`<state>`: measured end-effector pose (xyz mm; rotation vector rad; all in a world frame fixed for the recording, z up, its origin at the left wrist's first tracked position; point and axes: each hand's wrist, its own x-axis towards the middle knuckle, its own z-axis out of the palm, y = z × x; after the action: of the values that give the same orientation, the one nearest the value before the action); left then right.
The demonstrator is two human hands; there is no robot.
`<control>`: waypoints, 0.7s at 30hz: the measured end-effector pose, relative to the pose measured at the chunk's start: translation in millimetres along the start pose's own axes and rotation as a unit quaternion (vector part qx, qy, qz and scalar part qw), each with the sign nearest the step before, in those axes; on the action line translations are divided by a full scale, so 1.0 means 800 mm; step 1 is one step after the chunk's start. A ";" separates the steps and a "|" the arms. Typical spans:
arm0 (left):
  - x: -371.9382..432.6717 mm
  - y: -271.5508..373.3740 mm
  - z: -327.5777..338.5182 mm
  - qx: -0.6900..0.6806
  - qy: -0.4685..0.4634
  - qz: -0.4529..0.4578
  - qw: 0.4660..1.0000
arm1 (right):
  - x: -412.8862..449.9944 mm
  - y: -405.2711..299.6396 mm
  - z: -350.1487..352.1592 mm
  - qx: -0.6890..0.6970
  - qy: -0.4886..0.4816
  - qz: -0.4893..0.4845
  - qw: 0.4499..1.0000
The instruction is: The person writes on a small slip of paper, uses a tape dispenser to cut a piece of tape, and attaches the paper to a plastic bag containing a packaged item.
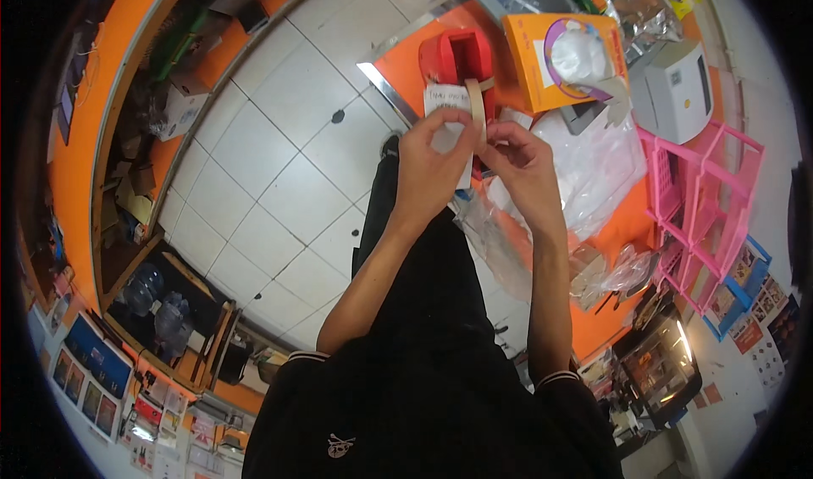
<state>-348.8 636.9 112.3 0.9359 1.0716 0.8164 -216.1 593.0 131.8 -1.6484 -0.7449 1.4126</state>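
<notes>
A narrow tan tape roll [476,105], seen nearly edge-on, is pinched between the thumb and forefinger of my left hand [432,161]. My right hand [524,164] meets the roll's near end, thumb and fingertips closed together there; the fingers hide what exactly they grip. Just beyond stands a red tape dispenser [452,50] on the orange tabletop [406,60]. A white paper slip [444,96] bearing handwriting lies by the dispenser, partly behind my left hand.
Right of the dispenser is an orange-yellow box [527,66] with white plastic on it. Clear plastic bags [587,168] spread beside my right hand. Farther right are a white printer-like device [679,91] and a pink plastic rack [698,206]. Tiled floor [286,161] lies to the left.
</notes>
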 end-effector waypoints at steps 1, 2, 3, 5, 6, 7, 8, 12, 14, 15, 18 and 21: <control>0.005 0.001 0.002 -0.006 0.019 -0.024 1.000 | 0.000 -0.001 0.000 -0.001 0.009 -0.002 1.000; 0.009 0.002 0.004 -0.024 0.034 -0.015 0.999 | 0.001 -0.004 0.002 -0.017 0.001 0.002 1.000; 0.013 0.006 0.005 -0.021 0.029 -0.020 0.999 | 0.002 -0.008 0.001 -0.013 0.006 0.005 1.000; 0.018 0.015 0.004 -0.023 0.027 -0.089 0.995 | 0.001 -0.013 0.002 -0.021 0.006 0.005 1.000; 0.019 0.014 0.004 -0.017 0.026 -0.094 0.995 | 0.001 -0.012 0.001 -0.018 0.009 0.002 1.000; 0.018 0.013 0.005 -0.013 0.023 -0.091 0.996 | 0.001 -0.012 0.001 -0.005 0.023 -0.003 1.000; 0.014 0.011 0.006 -0.008 0.005 -0.077 0.997 | 0.001 -0.012 0.000 0.008 0.037 -0.008 0.999; -0.002 0.015 0.009 -0.014 -0.019 -0.064 0.998 | 0.002 -0.012 0.003 0.026 0.057 -0.032 0.998; -0.006 0.011 0.010 0.019 -0.024 -0.034 0.999 | 0.005 -0.010 0.004 0.072 0.092 -0.012 0.993; -0.010 0.008 0.009 0.044 -0.027 -0.006 0.999 | 0.007 -0.010 0.005 0.079 0.094 -0.009 0.992; -0.015 0.006 0.009 0.083 -0.021 -0.028 0.996 | 0.016 -0.019 0.001 0.061 0.074 0.003 0.995; -0.014 0.004 0.008 0.076 0.003 -0.045 0.996 | 0.011 -0.023 -0.001 0.113 0.026 -0.009 0.993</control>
<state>-346.0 626.6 120.6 1.0062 1.1845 0.6711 -212.1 609.4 143.7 -1.4930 -0.5488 1.3819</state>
